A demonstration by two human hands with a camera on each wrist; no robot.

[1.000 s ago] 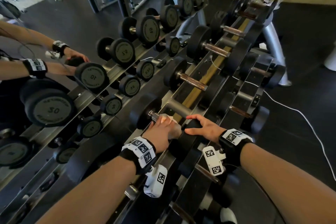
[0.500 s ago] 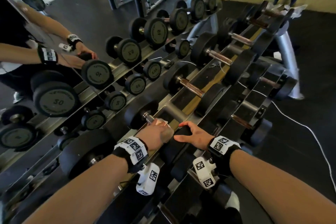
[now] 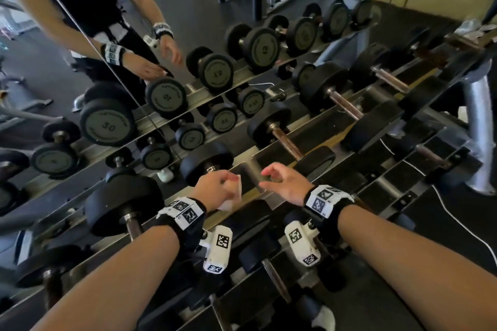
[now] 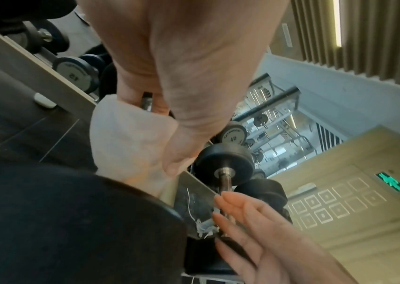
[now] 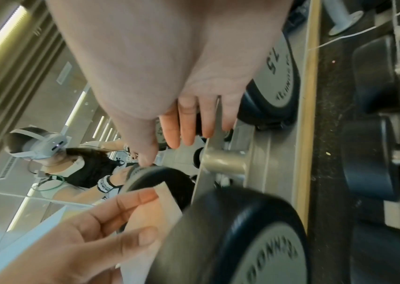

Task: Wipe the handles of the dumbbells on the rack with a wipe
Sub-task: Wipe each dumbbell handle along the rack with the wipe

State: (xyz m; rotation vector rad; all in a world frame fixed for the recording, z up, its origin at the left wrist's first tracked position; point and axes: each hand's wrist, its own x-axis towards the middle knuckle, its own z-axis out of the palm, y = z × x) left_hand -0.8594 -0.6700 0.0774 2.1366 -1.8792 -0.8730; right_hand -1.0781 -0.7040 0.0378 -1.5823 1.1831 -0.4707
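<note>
wipe [image 3: 233, 191] folded white, pinched between thumb and curled fingers of the left hand [image 3: 212, 187], held just above the near end of the silver handle [image 3: 252, 173] and apparently not touching it. right hand [image 3: 285, 183] just to the other side of that handle, fingers relaxed and loosely bent, grasping nothing. probably between strokes or about to shift to the next bar. to do this well: wrap the wipe fully round the silver handle, slide from one black head to the other, twist to reach the underside, steady the nearer head with the free hand to stop any rolling on the rack [image 3: 478, 121]. next in line beyond the silver handle, a brown, rusty-looking handle [image 3: 286, 142]; likely rougher, so worth firmer pressure and a fresh fold. from the head view: whole row of dumbbells, mirror [image 3: 80, 88] behind the silver handle, white cable [image 3: 457, 212] trailing over the floor far to its right. only from the left wrist: thumb clamped over the wipe [image 4: 126, 142] and straight fingers [image 4: 242, 209] of the other hand. only from the right wrist: flat sheet of the wipe [image 5: 155, 217], blurred silver handle [image 5: 225, 163] beyond it.
</note>
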